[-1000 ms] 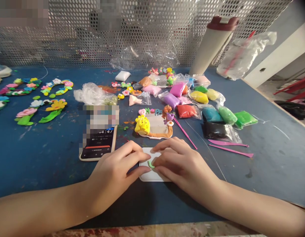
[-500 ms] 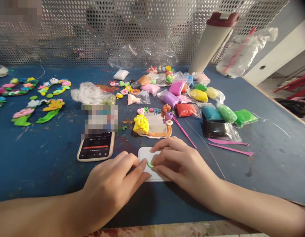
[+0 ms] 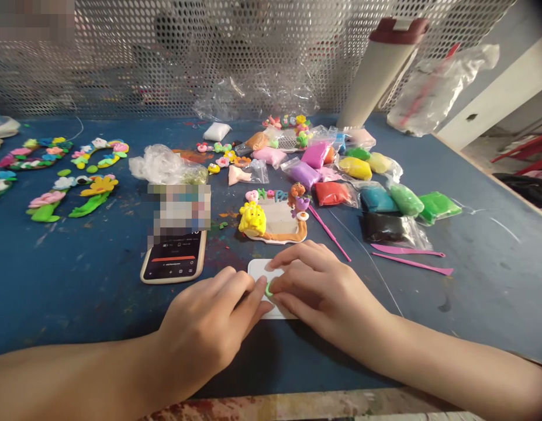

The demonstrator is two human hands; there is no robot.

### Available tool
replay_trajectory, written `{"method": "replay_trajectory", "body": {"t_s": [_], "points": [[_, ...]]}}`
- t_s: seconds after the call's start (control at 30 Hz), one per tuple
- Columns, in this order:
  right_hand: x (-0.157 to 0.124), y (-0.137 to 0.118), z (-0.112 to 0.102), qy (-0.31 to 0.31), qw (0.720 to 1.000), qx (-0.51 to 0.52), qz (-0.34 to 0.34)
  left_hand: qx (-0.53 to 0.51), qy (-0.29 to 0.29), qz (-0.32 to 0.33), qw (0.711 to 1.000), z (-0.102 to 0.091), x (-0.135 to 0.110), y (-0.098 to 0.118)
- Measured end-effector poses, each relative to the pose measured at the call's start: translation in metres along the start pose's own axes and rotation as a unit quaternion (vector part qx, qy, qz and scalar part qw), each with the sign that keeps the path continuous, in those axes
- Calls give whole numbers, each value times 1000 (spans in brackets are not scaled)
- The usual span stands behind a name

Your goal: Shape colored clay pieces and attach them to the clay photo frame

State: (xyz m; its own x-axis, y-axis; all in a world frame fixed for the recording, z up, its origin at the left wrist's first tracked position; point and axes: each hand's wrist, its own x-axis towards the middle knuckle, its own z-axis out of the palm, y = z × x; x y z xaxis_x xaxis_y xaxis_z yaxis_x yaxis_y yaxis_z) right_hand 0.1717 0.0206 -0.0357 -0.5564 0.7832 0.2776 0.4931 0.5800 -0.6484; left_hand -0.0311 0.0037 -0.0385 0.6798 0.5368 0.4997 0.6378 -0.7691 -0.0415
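Note:
A small curved strip of light green clay (image 3: 268, 289) lies between my fingertips, over a white board (image 3: 256, 267) near the table's front edge. My right hand (image 3: 325, 286) pinches the strip from the right, fingers bent over the board. From the left, my left hand (image 3: 209, 313) closes its fingertips against the strip's other side, with its other fingers curled in. Both hands cover much of the board. Just beyond it sits a decorated frame (image 3: 282, 236) with a yellow clay figure (image 3: 252, 220), small letters and brown clay along its edge.
A phone (image 3: 172, 260) lies on the left, near clay-decorated pieces (image 3: 99, 186). Bags of coloured clay (image 3: 333, 193) spread behind and to the right. Pink modelling tools (image 3: 411, 263) lie on the right. A tumbler (image 3: 376, 76) stands at the back by a perforated metal screen (image 3: 121, 64).
My fingertips have drawn closer together around the green strip, which shows less and looks more curled. The whole view has shifted slightly.

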Motion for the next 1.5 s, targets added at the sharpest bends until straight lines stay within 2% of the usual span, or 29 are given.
{"method": "replay_trajectory", "body": {"t_s": [0.3, 0.53, 0.77, 0.87, 1.07, 1.2, 1.3, 1.5], "points": [[-1, -2, -5, -29, 999, 22, -31, 10, 5, 12, 1000, 0, 6, -1], [0, -2, -9, -30, 999, 39, 18, -1, 9, 7, 1000, 3, 4, -1], [1, 0, -10, 8, 999, 25, 44, -3, 4, 8, 1000, 3, 3, -2], [0, 4, -18, 6, 999, 3, 34, 0, 5, 8, 1000, 2, 3, -3], [-6, 17, -30, -44, 998, -46, 4, 20, 30, 17, 999, -2, 1, -6], [-7, 16, -29, -31, 998, -54, -13, 16, 42, 45, 998, -5, -1, -6], [-5, 11, -31, -14, 999, -21, 26, -7, 50, 57, 997, -6, -2, -7], [-2, 4, -36, -3, 995, 81, 62, -115, -1, -7, 993, -9, 9, -5]]}}
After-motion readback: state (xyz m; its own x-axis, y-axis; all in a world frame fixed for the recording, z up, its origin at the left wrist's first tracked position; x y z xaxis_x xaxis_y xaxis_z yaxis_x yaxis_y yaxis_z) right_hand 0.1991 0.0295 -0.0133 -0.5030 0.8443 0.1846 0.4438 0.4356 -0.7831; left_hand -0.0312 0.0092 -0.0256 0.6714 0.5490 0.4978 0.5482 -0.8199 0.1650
